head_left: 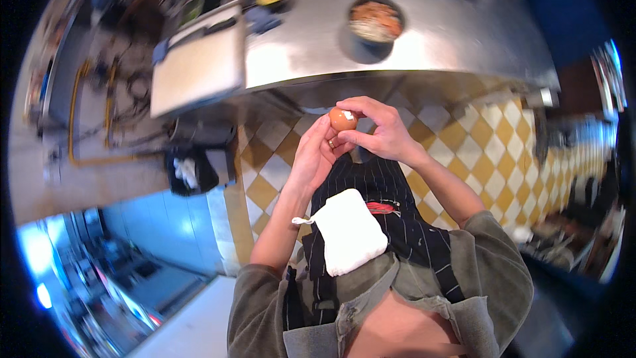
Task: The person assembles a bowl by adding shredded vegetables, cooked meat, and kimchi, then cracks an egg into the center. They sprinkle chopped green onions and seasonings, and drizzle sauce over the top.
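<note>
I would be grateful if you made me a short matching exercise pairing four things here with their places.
Things:
1. Egg
2. Dark bowl
3. Knife
4. White cloth

Places:
A. On the cutting board
B. Against the dark striped apron
C. Between the left hand and the right hand
D. On the steel counter

Pairs: 1-C, 2-D, 3-A, 4-B

Smooth, glossy shell on the egg (340,122), and what a shine off that metal counter (301,40)! The cutting board (202,66) looks like matt plastic; soft matt cloth on the apron (424,242), velvety nap on the shirt (493,275).
</note>
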`<control>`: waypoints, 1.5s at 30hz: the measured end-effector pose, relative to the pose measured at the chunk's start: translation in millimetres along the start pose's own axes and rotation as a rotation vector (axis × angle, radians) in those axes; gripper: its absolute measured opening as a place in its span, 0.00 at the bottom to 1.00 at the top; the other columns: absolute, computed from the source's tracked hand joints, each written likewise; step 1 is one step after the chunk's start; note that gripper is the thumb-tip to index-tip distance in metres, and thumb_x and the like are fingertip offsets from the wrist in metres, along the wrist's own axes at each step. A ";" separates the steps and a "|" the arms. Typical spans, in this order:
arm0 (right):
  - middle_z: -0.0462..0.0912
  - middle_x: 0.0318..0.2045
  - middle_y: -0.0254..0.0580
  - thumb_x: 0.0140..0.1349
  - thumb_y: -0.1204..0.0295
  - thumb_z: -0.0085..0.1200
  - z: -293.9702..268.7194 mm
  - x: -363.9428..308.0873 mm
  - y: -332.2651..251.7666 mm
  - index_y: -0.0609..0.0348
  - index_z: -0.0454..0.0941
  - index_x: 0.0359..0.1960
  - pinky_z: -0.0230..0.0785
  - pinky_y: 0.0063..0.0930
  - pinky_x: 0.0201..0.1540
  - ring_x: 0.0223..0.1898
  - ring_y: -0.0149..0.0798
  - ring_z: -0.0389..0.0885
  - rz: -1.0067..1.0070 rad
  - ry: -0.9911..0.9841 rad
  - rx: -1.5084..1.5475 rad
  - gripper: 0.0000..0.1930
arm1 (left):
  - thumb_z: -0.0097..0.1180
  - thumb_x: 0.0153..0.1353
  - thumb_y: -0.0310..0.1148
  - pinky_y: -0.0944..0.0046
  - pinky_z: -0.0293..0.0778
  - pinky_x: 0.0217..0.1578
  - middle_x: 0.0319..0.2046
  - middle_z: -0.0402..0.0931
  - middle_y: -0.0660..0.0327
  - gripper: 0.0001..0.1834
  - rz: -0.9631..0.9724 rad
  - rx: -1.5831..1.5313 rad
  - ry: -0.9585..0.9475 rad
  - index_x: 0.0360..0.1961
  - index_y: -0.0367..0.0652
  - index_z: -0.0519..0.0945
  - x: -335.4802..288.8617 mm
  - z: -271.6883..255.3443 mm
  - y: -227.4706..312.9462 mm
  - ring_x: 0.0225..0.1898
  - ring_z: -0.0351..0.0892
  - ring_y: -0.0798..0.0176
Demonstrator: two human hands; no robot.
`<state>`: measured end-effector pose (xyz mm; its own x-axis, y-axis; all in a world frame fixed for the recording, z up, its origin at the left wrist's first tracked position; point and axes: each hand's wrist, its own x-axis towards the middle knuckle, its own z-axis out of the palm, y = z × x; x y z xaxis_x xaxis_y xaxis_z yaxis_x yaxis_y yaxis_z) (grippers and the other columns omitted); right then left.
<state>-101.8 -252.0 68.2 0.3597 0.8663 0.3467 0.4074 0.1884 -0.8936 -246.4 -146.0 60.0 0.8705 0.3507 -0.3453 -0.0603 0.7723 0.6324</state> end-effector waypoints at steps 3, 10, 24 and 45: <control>0.78 0.46 0.44 0.51 0.71 0.65 53.5 44.5 7.3 0.59 0.75 0.48 0.73 0.28 0.47 0.45 0.38 0.79 -0.041 -0.215 0.115 0.22 | 0.41 0.69 0.45 0.63 0.75 0.45 0.45 0.76 0.59 0.21 0.132 -0.106 0.170 0.53 0.40 0.70 -26.6 -38.7 19.7 0.41 0.76 0.67; 0.79 0.44 0.45 0.50 0.73 0.64 184.0 95.8 7.6 0.59 0.76 0.46 0.74 0.29 0.44 0.42 0.40 0.80 -0.111 -0.602 0.319 0.20 | 0.40 0.69 0.46 0.61 0.72 0.50 0.46 0.75 0.60 0.20 0.398 -0.375 0.480 0.52 0.42 0.70 -99.5 -120.3 27.5 0.45 0.75 0.67; 0.79 0.46 0.41 0.53 0.76 0.64 462.2 147.6 -17.3 0.62 0.75 0.47 0.73 0.26 0.48 0.44 0.29 0.79 0.187 -1.019 0.490 0.19 | 0.46 0.67 0.47 0.63 0.75 0.44 0.40 0.76 0.61 0.20 0.626 -0.632 0.752 0.51 0.44 0.72 -219.9 -309.1 109.2 0.41 0.76 0.67; 0.81 0.42 0.54 0.56 0.83 0.57 831.8 253.5 -78.3 0.64 0.78 0.31 0.72 0.25 0.48 0.48 0.33 0.78 0.493 -1.389 1.060 0.03 | 0.53 0.64 0.38 0.65 0.76 0.42 0.43 0.75 0.56 0.22 0.957 -0.243 1.523 0.54 0.35 0.68 -376.8 -496.3 294.1 0.40 0.79 0.65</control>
<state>-740.8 337.8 -11.1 -0.8417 0.5371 0.0558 -0.3562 -0.4745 -0.8050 -834.5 211.9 32.0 -0.6538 0.6884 -0.3141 -0.3998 0.0381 0.9158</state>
